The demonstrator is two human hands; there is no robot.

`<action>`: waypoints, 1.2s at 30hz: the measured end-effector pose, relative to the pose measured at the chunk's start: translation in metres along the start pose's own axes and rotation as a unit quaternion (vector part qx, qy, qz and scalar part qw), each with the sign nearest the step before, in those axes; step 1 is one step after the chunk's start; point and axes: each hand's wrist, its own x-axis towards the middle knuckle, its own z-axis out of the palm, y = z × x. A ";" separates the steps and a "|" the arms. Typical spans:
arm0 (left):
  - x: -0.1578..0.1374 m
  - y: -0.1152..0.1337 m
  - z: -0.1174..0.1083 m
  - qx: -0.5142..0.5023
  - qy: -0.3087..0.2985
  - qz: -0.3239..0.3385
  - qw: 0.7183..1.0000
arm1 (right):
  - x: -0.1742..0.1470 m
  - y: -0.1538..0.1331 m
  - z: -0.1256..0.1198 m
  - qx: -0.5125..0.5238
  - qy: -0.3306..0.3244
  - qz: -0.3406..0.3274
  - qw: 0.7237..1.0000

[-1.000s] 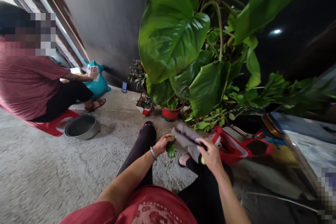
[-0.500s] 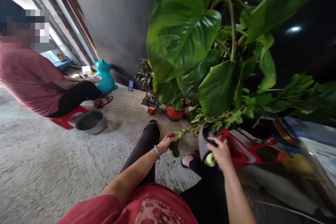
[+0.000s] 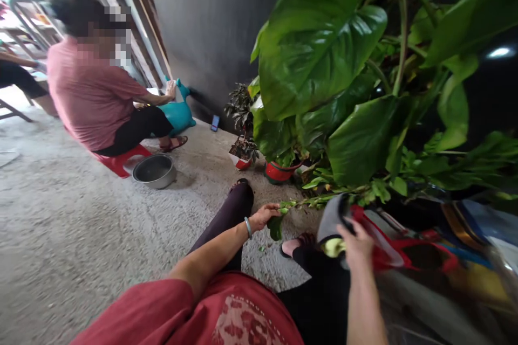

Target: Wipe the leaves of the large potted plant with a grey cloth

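head view: the left hand (image 3: 265, 216) pinches a leafy sprig (image 3: 301, 202) at its near end, fingers closed round the stem, with one dark leaf (image 3: 275, 227) hanging just below the fingertips. the sprig's long axis runs nearly level, pointing away to the right toward the big plant (image 3: 324, 54). the right hand (image 3: 358, 242) is curled shut on a grey cloth (image 3: 329, 218) (a pale green bit shows under the thumb), beside a red basket (image 3: 404, 250). a second person sits well apart on a red stool (image 3: 117, 161), near a metal bowl (image 3: 154, 170).
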 end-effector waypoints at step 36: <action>-0.017 0.152 0.033 -0.222 -0.088 0.205 0.949 | -0.053 -0.160 0.103 -0.106 -0.185 -0.172 0.962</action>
